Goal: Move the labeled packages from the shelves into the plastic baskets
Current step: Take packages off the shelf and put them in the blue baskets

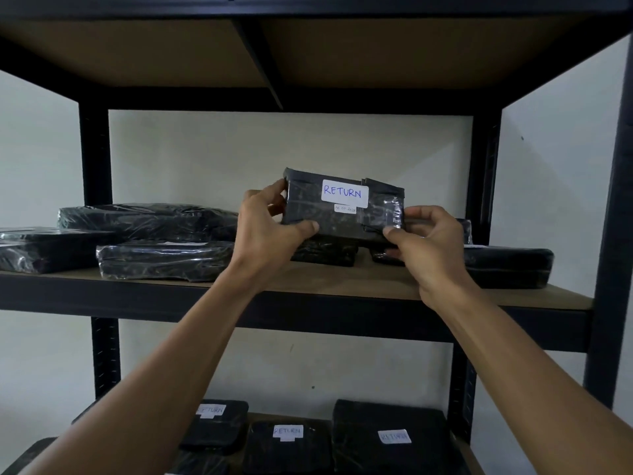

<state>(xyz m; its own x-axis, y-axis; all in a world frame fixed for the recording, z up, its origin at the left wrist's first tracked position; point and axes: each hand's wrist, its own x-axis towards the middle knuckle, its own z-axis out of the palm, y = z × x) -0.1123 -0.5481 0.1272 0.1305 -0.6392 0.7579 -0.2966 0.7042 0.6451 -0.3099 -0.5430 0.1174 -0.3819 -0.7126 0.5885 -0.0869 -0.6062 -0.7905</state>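
A black plastic-wrapped package (342, 209) with a white label reading RETURN is held upright above the middle shelf (325, 281), label facing me. My left hand (270, 231) grips its left end, thumb under the lower edge. My right hand (431, 241) pinches its lower right corner. More black packages lie flat on the same shelf: a long one (164, 260) at the left front, a larger one (147, 219) behind it, and one (510, 267) at the right. No basket is in view.
The lower shelf holds several black packages with RETURN labels, such as one (287, 447) in the middle and one (394, 437) to its right. Black metal uprights (95, 159) frame the rack against a white wall. The upper shelf board (308, 53) hangs overhead.
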